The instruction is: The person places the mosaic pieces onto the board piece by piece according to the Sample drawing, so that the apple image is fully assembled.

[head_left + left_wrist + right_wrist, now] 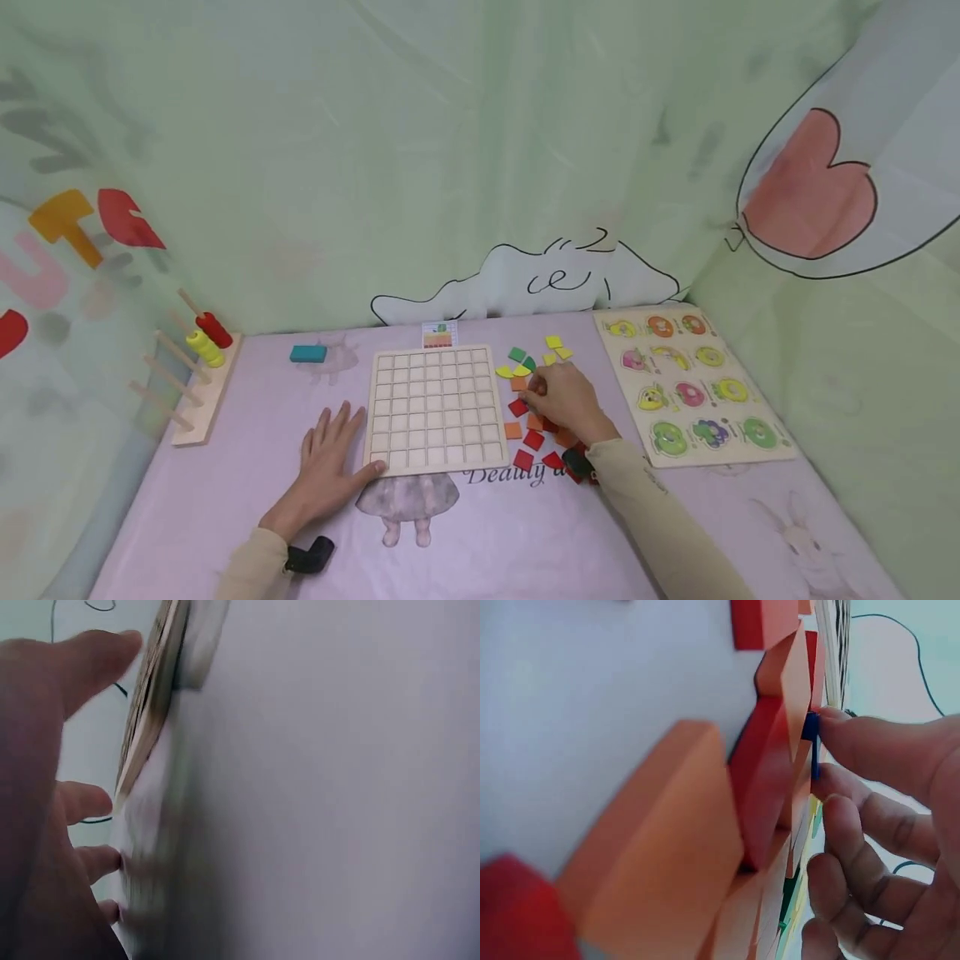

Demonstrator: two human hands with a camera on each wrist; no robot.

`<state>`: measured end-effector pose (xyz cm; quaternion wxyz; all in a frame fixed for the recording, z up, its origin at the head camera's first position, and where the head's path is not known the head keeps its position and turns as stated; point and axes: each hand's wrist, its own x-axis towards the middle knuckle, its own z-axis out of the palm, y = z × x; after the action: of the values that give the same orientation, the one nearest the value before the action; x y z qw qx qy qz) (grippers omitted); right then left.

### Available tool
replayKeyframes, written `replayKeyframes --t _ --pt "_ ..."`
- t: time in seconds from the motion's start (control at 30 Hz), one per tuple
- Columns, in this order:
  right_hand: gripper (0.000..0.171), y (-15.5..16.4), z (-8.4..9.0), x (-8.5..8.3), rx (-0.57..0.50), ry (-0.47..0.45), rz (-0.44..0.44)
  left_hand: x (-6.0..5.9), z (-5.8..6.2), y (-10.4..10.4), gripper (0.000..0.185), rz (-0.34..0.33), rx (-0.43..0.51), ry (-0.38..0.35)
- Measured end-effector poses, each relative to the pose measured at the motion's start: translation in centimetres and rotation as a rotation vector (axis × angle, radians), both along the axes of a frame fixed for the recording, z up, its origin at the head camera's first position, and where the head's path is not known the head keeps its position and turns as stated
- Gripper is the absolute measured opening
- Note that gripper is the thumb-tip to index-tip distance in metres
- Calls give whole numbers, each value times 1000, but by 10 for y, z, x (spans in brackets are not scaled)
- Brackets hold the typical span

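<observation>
A wooden grid board [437,410] with square cells lies flat at the middle of the table. My left hand [327,462] rests with its fingers spread at the board's left side, thumb at its near-left corner. In the left wrist view that thumb [101,664] is straight, beside the board's edge [146,724]. Over the loose tiles right of the board is my right hand [567,402]. Its thumb and index finger pinch a small dark blue piece [811,739], whose full shape is hidden. Red tiles [761,784] and orange tiles [667,847] lie close by.
Behind the board stands a small picture card [439,335]. A teal block [308,354] lies back left, near a peg stand [197,417] with red and yellow beads. At right lies a fruit puzzle board [693,383]. Yellow tiles [553,342] and a green tile [517,354] are scattered behind my right hand.
</observation>
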<state>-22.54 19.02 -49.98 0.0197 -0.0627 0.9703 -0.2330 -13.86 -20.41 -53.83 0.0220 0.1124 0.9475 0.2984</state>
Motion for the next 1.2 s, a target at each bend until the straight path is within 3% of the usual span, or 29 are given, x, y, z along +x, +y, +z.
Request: replayKeyframes --t 0.2,0.4,0.6,0.77,0.93,1.2 --pt "23 -1 0 3 -40 -74 -35 2 -5 5 94 27 -21 10" --pt "22 -2 3 1 -34 -152 -11 4 -6 6 93 46 -49 31" --pt "17 2 10 0 -154 -244 41 4 -8 6 92 52 -73 38" --pt "17 2 12 -4 -311 -160 67 3 -11 5 92 60 -92 42" --pt "19 -6 10 -7 -456 -87 12 2 -12 4 92 58 -95 61" --pt "21 -32 13 -12 -493 -73 -105 3 -11 5 92 56 -94 49"
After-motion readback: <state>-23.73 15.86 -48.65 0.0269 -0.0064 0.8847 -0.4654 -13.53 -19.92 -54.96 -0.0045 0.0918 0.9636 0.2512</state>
